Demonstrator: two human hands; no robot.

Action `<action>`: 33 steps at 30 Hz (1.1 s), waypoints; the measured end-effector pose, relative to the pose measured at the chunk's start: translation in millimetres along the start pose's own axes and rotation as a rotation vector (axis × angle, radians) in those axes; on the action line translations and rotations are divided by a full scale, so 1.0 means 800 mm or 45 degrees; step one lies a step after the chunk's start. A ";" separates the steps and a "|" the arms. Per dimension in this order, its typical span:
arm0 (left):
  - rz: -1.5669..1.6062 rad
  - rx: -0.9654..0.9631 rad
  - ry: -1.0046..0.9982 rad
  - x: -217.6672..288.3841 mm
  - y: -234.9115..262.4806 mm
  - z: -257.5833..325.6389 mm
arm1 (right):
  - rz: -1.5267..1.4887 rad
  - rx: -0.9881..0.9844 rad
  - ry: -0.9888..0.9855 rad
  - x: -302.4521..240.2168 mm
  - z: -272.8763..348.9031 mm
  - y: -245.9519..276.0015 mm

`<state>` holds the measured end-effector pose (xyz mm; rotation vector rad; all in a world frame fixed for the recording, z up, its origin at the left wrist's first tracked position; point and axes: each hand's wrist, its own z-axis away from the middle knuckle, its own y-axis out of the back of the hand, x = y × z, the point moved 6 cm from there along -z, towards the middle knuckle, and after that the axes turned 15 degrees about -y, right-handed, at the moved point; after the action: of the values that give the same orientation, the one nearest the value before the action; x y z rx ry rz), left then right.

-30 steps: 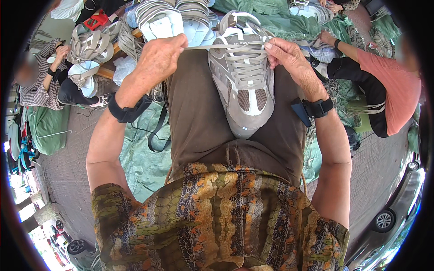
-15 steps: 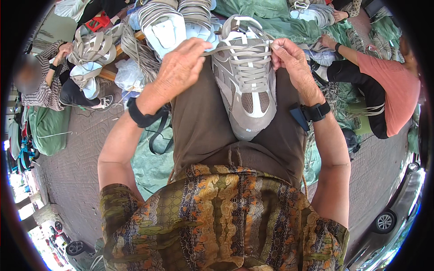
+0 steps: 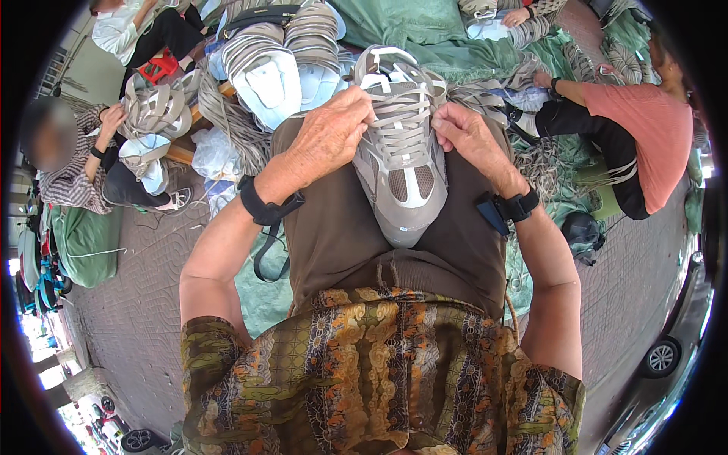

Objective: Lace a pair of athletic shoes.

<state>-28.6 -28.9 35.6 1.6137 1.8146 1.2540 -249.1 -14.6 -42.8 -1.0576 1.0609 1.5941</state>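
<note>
Green tarps [image 3: 425,30] lay at twelve o'clock; your left hand [image 3: 330,133] and right hand [image 3: 466,136], fingers curled, pinched the shoe [image 3: 402,167] laces [image 3: 398,125] on your lap.

I spot one white plastic bag [image 3: 214,155] at far left, crumpled beside the stacked shoes; no labels, signs or screens.
</note>
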 end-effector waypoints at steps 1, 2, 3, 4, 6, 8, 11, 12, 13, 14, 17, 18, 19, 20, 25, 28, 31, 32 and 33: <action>0.087 0.030 -0.030 0.003 0.001 -0.005 | 0.033 0.009 0.002 0.001 0.001 0.000; 0.176 0.059 -0.058 0.005 0.002 -0.008 | 0.065 0.016 0.001 0.002 0.002 0.001; 0.166 0.063 -0.062 0.006 0.007 -0.009 | 0.068 0.016 0.012 -0.002 0.003 0.000; 0.178 -0.042 -0.016 0.004 0.005 -0.009 | 0.067 0.014 0.013 -0.005 0.005 0.000; 0.188 -0.146 0.033 -0.001 0.001 -0.009 | 0.065 0.010 0.015 -0.005 0.007 -0.002; 0.373 -0.049 0.312 -0.023 -0.004 -0.007 | 0.046 -0.008 -0.006 -0.002 0.006 -0.004; 0.450 0.197 0.416 -0.036 0.000 -0.008 | 0.033 -0.037 -0.045 -0.005 0.018 -0.010; 0.447 0.200 0.417 -0.038 -0.003 -0.002 | 0.034 -0.040 -0.042 -0.002 0.025 -0.012; 0.408 0.188 0.446 -0.043 -0.006 0.005 | 0.084 -0.091 -0.045 0.004 0.032 -0.014; 0.367 0.179 0.475 -0.047 -0.006 0.010 | 0.135 -0.142 -0.045 0.009 0.040 -0.016; 0.340 0.259 0.565 -0.028 -0.001 0.035 | 0.396 -0.106 0.034 0.002 0.083 -0.015; 0.311 0.274 0.567 -0.023 0.008 0.051 | 0.525 -0.074 0.047 -0.008 0.098 -0.017; 0.036 0.261 0.390 -0.015 0.021 0.065 | 0.537 -0.043 0.059 -0.015 0.113 -0.017; -0.243 0.245 0.214 -0.004 0.027 0.080 | 0.551 -0.012 0.075 -0.020 0.127 -0.015; -0.389 0.268 0.305 0.030 0.018 0.175 | 0.342 0.307 0.095 -0.002 0.178 0.000; -0.436 0.336 0.479 0.065 0.003 0.214 | 0.258 0.475 0.075 0.019 0.192 0.005; -0.410 0.215 0.573 0.089 0.000 0.223 | 0.299 0.462 0.266 0.021 0.199 0.013; -0.387 0.167 0.596 0.093 0.002 0.225 | 0.156 0.390 0.203 0.025 0.195 0.017; -0.419 0.208 0.618 0.097 0.010 0.230 | 0.017 0.314 0.132 0.027 0.193 0.020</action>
<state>100.6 107.5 -32.4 1.0726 2.4108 1.4535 -293.9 133.9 -21.0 -0.9744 1.3000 1.3885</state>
